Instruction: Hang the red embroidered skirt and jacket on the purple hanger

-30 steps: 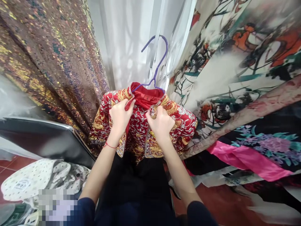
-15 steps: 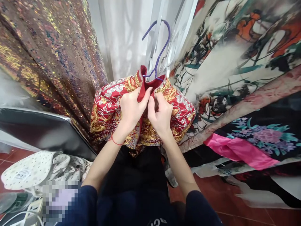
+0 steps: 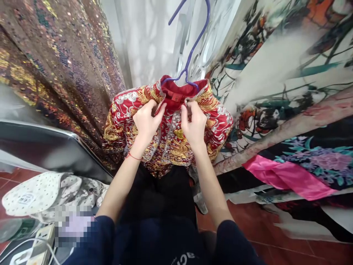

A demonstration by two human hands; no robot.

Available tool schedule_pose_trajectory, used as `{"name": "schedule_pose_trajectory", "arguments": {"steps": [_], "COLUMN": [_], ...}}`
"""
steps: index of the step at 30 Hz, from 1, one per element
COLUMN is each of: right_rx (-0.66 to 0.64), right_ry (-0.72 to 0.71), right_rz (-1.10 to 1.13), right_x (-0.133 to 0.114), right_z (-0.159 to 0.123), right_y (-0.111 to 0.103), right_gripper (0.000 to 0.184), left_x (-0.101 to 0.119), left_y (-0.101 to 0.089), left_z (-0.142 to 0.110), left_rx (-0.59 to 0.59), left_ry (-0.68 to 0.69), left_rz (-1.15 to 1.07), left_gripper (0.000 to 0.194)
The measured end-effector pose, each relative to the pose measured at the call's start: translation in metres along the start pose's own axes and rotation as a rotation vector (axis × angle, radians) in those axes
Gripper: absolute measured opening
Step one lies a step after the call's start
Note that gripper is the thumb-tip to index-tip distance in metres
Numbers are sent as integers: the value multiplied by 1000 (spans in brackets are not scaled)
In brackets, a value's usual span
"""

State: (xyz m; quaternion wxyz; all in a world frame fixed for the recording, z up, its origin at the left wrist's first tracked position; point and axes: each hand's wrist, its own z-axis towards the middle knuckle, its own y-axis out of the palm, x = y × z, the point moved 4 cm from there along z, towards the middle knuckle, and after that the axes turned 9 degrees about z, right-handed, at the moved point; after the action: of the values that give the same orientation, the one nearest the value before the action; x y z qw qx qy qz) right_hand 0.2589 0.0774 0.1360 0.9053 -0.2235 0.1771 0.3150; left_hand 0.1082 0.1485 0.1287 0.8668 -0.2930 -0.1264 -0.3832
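Observation:
A red jacket [image 3: 176, 147] with gold and silver embroidery hangs on a purple hanger [image 3: 190, 55] in front of me. Its stand collar is spread, and a small red size label [image 3: 176, 97] marked S shows on the lining. My left hand [image 3: 146, 119] pinches the left front edge just below the collar. On the opposite edge, my right hand [image 3: 193, 123] has thumb and fingers closed on the cloth. A gap lies between the two hands, and embroidered fabric shows through it. The hanger's arms run hidden inside the shoulders.
Sequinned fabric [image 3: 79, 73] hangs at left, ink-painted fabric [image 3: 264, 55] at right. A black panel [image 3: 49, 143] stands at lower left beside a white dotted cloth hat [image 3: 35, 195], a bottle [image 3: 16, 228] and a power strip [image 3: 41, 243]. A pink satin strip [image 3: 289, 178] lies at right.
My hands have moved apart, the left one leftward and the right one slightly rightward. The collar has spread wider, uncovering the label. Jacket and hanger appear larger in view.

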Motion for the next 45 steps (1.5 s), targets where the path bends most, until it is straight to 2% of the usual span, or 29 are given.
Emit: {"name": "schedule_pose_trajectory", "arguments": {"steps": [3,6,8,10,12,13,14,15,17,19,20,22,24,25,26,28,31,33,34,35,37,38,40,42,45], "right_rx": [-68,-108,-85,-35,-34,-75,-167,-265,-469,-576,-598,-615,-627,-631,-634,-660,-644,-402,-272,-167,-72,-67,-116,-191,-193], "right_ry": [-31,-63,-84,-97,-30,62,213,393,699,894,951,996,974,948,924,876,825,846,871,885,851,822,784,798,828], "right_rz": [30,58,83,101,85,53,-4,-96,-249,-280,-244,-127,-16,29,79,182,372,598,622,597,496,429,285,92,2], "right_x": [-6,-11,-15,-21,-27,-28,-26,-23,-13,-3,3,14,20,21,19,8,-18,-30,-30,-28,-15,-5,20,50,81], "right_z": [-20,-45,-61,-79,-99,-111,-123,-138,-168,-193,-202,-216,-224,-226,-227,-231,-238,-241,-242,-243,-240,-237,-232,-230,-233], "right_y": [3,1,0,4,20,33,50,67,98,121,130,145,154,155,155,146,106,64,42,23,0,-4,6,27,56], "right_gripper": [18,18,19,17,14,16,20,32,53,60,59,51,34,26,22,25,35,36,34,32,29,30,33,37,40], "left_x": [-5,-18,-35,-61,-93,-108,-121,-132,-147,-157,-162,-173,-180,-181,-181,-177,-164,-152,-146,-142,-137,-138,-144,-153,-156], "left_y": [-2,-8,-12,-17,-20,-21,-23,-26,-34,-42,-43,-38,-25,-21,-19,-25,-45,-61,-68,-74,-79,-77,-65,-48,-28], "left_z": [-16,-50,-78,-105,-129,-137,-142,-142,-126,-95,-77,-42,-18,-11,-7,-5,-3,2,5,7,9,7,-2,-15,-43], "left_rx": [-89,-152,-131,-61,11,32,54,79,146,195,185,91,-123,-168,-162,-5,240,320,352,378,399,390,337,257,168], "left_ry": [64,85,33,-116,-347,-450,-523,-556,-514,-410,-370,-331,-308,-304,-311,-346,-390,-387,-380,-376,-386,-406,-476,-542,-555], "left_rz": [-147,-230,-221,-190,-157,-149,-134,-105,9,143,174,131,-23,-84,-121,-105,14,80,105,127,172,193,225,236,238], "left_gripper": [35,36,32,23,19,19,18,19,27,40,43,33,27,30,33,35,35,34,34,33,34,34,32,30,27]}}
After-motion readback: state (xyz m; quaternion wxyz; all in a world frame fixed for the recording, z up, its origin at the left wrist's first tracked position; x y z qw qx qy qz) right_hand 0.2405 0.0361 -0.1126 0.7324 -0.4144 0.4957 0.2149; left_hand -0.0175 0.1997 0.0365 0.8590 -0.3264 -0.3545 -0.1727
